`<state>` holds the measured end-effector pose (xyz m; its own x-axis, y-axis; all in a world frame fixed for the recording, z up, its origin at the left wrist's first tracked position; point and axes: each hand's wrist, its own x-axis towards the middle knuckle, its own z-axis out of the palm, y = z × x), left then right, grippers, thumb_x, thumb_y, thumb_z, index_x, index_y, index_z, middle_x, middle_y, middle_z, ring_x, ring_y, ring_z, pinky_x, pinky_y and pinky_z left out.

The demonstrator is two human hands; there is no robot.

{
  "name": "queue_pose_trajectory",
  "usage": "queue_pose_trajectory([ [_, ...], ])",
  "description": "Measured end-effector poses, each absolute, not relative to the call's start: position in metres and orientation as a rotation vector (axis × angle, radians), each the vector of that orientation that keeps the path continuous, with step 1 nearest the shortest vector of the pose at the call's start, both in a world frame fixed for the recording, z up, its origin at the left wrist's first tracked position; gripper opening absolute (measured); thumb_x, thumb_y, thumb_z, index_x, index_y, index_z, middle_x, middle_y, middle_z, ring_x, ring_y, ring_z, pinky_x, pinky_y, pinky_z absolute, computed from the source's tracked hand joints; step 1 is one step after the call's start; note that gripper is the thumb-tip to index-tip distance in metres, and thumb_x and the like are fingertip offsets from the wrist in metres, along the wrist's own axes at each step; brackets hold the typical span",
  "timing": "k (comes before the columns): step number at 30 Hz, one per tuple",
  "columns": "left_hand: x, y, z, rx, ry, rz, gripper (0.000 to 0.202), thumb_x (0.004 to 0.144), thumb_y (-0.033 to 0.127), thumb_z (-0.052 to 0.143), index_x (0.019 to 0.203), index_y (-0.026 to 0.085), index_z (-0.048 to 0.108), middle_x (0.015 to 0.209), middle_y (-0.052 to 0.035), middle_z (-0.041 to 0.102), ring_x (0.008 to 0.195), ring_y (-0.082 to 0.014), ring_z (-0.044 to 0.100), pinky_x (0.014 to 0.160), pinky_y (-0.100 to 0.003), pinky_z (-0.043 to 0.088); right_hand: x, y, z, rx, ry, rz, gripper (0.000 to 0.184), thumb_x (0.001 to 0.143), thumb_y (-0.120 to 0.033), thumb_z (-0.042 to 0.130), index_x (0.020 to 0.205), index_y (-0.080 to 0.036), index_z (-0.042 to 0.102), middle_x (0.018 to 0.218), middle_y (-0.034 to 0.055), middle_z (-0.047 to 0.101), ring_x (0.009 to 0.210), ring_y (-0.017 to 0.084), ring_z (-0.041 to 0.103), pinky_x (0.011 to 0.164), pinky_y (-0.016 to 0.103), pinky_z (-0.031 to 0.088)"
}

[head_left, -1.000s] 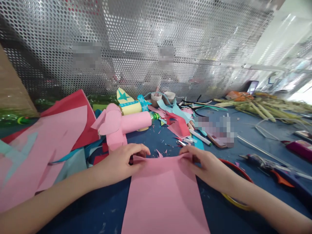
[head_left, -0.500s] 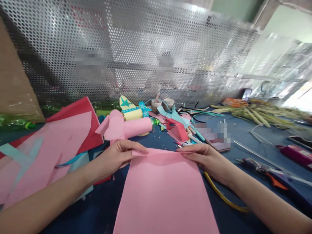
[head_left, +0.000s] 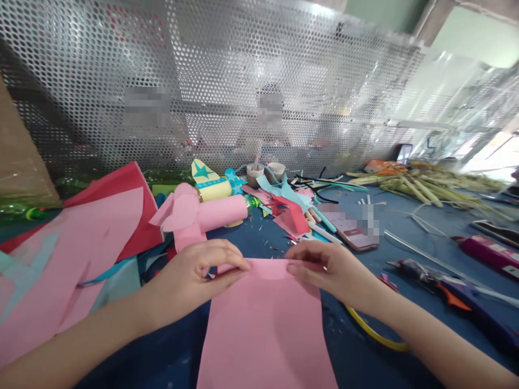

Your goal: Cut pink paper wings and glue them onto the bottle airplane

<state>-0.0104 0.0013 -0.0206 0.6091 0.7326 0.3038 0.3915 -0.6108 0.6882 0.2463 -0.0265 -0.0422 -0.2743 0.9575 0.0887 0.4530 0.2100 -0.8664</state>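
A long pink paper sheet (head_left: 265,329) lies on the blue table, running from the bottom edge up to my hands. My left hand (head_left: 198,273) pinches its far left corner with thumb and fingers closed. My right hand (head_left: 328,267) pinches the far right corner the same way. The far edge of the sheet curls up between the two hands. Just beyond my left hand lies a pink paper-covered bottle craft (head_left: 203,213) with fins.
Large pink and red sheets (head_left: 77,237) pile at the left. Paper scraps (head_left: 290,208), pens and a phone (head_left: 354,235) lie behind the hands. A glue gun (head_left: 438,278) and a yellow ring (head_left: 375,332) sit at the right. A perforated metal screen (head_left: 243,81) walls the back.
Both hands have come closer together along the sheet's far edge, and that edge now bows upward between them. The view shifted slightly.
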Motion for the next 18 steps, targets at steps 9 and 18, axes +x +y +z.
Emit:
queue_pose_trajectory([
  [9,-0.006,-0.006,-0.018,2.026,1.111,0.436,0.023,0.081,0.035,0.062,0.098,0.024,0.072,0.1,-0.0004,0.075,0.09,-0.0198,0.069,0.078,-0.026,0.054,0.233,-0.041,-0.03,-1.382,-1.891,1.032,0.013,0.083,-0.03,0.059,0.08,-0.02,0.067,0.074,-0.0009,0.066,0.069,0.014,0.057,0.062,0.023,0.042],
  [18,-0.003,-0.006,-0.014,1.864,1.11,0.4,0.019,0.08,0.034,0.063,0.077,0.021,0.076,0.076,0.0027,0.075,0.074,-0.0185,0.068,0.064,-0.023,0.05,0.231,-0.037,-0.017,-1.421,-1.97,1.024,0.022,0.08,-0.039,0.063,0.087,-0.02,0.07,0.08,0.0017,0.069,0.068,0.016,0.06,0.06,0.025,0.044],
])
